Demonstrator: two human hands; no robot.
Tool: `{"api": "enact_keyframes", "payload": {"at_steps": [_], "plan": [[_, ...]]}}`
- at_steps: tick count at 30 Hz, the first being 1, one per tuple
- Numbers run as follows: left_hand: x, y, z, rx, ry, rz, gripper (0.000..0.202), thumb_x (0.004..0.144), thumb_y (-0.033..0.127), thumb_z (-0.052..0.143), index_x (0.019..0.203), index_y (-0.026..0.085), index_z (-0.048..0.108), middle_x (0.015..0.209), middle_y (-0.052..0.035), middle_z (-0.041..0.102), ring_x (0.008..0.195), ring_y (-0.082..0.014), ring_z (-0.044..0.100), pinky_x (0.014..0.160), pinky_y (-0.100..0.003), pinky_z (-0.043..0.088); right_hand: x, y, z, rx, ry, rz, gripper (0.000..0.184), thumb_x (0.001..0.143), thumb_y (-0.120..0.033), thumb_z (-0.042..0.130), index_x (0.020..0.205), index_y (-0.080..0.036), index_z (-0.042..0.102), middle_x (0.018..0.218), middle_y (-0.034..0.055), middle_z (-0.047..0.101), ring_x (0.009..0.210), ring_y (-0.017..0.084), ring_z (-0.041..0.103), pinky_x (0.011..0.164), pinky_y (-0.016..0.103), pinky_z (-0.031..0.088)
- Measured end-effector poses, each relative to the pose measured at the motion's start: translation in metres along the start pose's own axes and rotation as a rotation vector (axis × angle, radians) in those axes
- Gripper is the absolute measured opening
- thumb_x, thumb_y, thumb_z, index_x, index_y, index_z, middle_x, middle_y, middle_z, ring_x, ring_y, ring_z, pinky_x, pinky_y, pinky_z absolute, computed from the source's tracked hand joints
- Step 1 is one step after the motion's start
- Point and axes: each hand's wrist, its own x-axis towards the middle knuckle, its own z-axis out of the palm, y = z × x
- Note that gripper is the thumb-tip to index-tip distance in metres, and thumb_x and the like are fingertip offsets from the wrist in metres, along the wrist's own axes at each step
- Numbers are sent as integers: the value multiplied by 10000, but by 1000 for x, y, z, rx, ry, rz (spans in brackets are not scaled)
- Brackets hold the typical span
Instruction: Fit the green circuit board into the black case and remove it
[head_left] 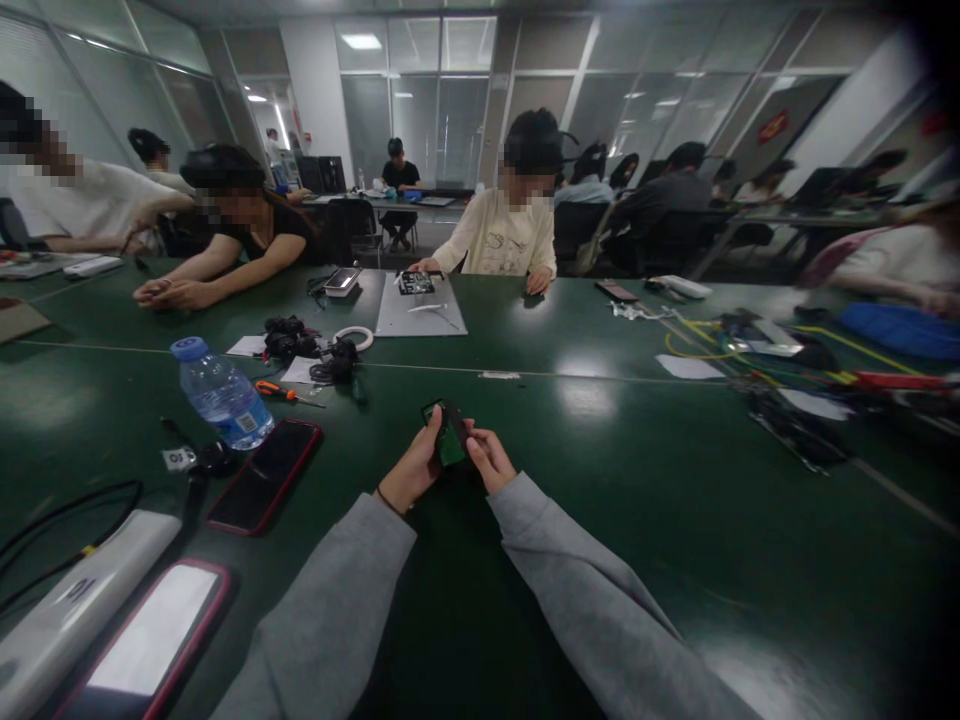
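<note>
Both my hands meet above the dark green table (pixel 637 480), in grey sleeves. My left hand (pixel 411 468) and my right hand (pixel 489 458) are both closed round a small green circuit board with a dark part (pixel 448 435), held tilted between the fingers. The board is a little above the table surface. A dark phone in a red case (pixel 264 474) lies left of my left hand.
A water bottle (pixel 222 393), an orange-handled screwdriver (pixel 285 393), black parts (pixel 289 338) and a tape roll (pixel 354 337) lie left of centre. A lit phone (pixel 150 640) and a white device (pixel 75 600) sit near left. Cables (pixel 787 360) spread at right. Several people sit opposite; one has a grey mat (pixel 420 308).
</note>
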Motion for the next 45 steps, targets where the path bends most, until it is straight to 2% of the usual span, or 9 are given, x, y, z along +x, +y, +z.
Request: {"api": "enact_keyframes", "payload": {"at_steps": [3, 7, 9, 13, 18, 24, 29, 45], "plan": [[-3, -2, 1, 59, -20, 5, 491, 785, 522, 519, 1057, 123, 607, 1019, -125, 652, 956, -201, 609, 885, -326, 460, 0, 2, -1, 35, -39, 12, 371, 810, -549, 515, 1000, -231, 488, 1222, 51, 507, 1071, 182, 530, 923, 342, 445], [-4, -3, 2, 108, -84, 28, 495, 799, 515, 504, 1070, 114, 608, 1051, -136, 641, 998, -213, 590, 913, -335, 436, 0, 3, -4, 22, -70, 8, 366, 824, -540, 500, 1044, -249, 469, 1109, 47, 558, 1012, 178, 555, 875, 330, 468], [-2, -3, 2, 112, -92, 31, 517, 801, 535, 484, 1075, 114, 608, 1053, -138, 641, 1005, -218, 586, 919, -339, 428, 0, 4, -4, -3, -65, 1, 412, 810, -531, 527, 1085, -240, 432, 1057, 61, 564, 958, 183, 571, 840, 339, 481], [3, -4, -1, 82, -32, -31, 589, 789, 601, 437, 1075, 114, 607, 1022, -141, 648, 984, -225, 594, 892, -339, 443, -2, 4, -3, -108, -18, -35, 593, 754, -478, 623, 1197, -203, 340, 986, 83, 558, 877, 195, 582, 787, 374, 500], [6, -6, -4, 20, 7, -55, 571, 785, 600, 445, 1090, 141, 592, 992, -122, 654, 954, -218, 603, 866, -334, 459, -3, -3, -6, -328, 29, -167, 615, 749, -410, 634, 1248, -196, 346, 1003, 90, 534, 858, 195, 568, 747, 373, 511], [7, -7, -4, 2, -1, -75, 568, 786, 586, 461, 1103, 130, 579, 989, -128, 648, 940, -212, 603, 874, -344, 455, -3, -13, -7, -601, 70, -375, 542, 716, -336, 634, 1199, -179, 446, 1009, 91, 477, 873, 200, 514, 745, 374, 499], [8, -9, -6, 19, 32, -102, 579, 765, 598, 482, 1091, 131, 585, 985, -130, 645, 920, -213, 606, 851, -343, 465, -3, -12, -5, -559, 36, -378, 538, 732, -315, 603, 1215, -176, 410, 1086, 104, 454, 961, 213, 501, 841, 396, 471], [8, -10, -11, -13, 19, -80, 552, 778, 579, 478, 1090, 137, 584, 1011, -122, 637, 951, -201, 594, 884, -332, 444, -3, -16, -10, -748, -32, -413, 540, 789, -330, 544, 1293, -229, 376, 1055, 94, 470, 916, 224, 517, 810, 424, 491]]}}
